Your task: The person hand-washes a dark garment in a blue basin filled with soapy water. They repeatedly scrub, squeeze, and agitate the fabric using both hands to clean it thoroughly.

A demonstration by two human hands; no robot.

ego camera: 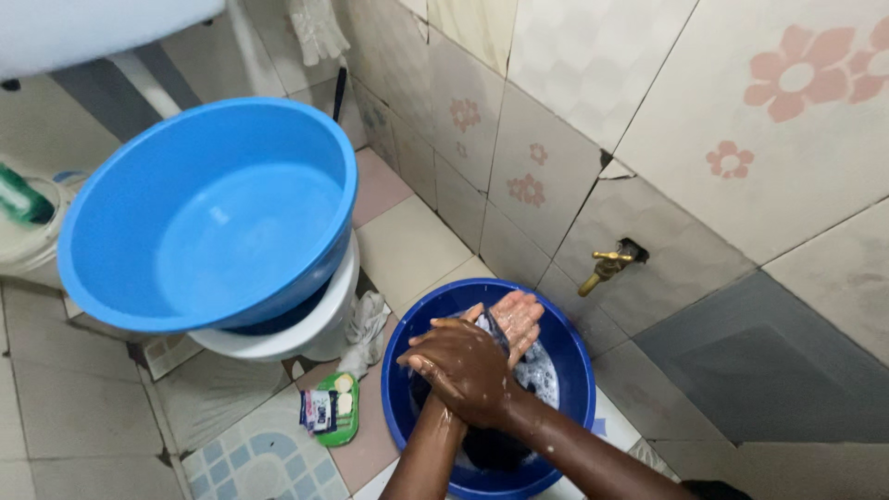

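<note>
Two basins fill the scene as we look down. At far left a light blue basin (pixel 208 213) sits tilted on a white bucket (pixel 306 329), with a white rag (pixel 364 326) hanging just beside it. Near that, on the floor, lies a green soap dish (pixel 338 409) with a small packet on it.

Right of the dish stands our dark blue basin (pixel 565 356), below a brass tap (pixel 607 264) on the tiled wall. Over it our hands press together on a dark cloth (pixel 495 326). Our right hand (pixel 463 366) lies on top, fingers curled shut over the cloth. Our left hand (pixel 514 315) lies beneath, palm up and mostly flat, fingers spread against the cloth.

Most of the cloth is hidden between the palms; more dark fabric lies in sudsy water below, hard to make out. Our forearms cover the basin's near side, and its near rim is cut off.
</note>
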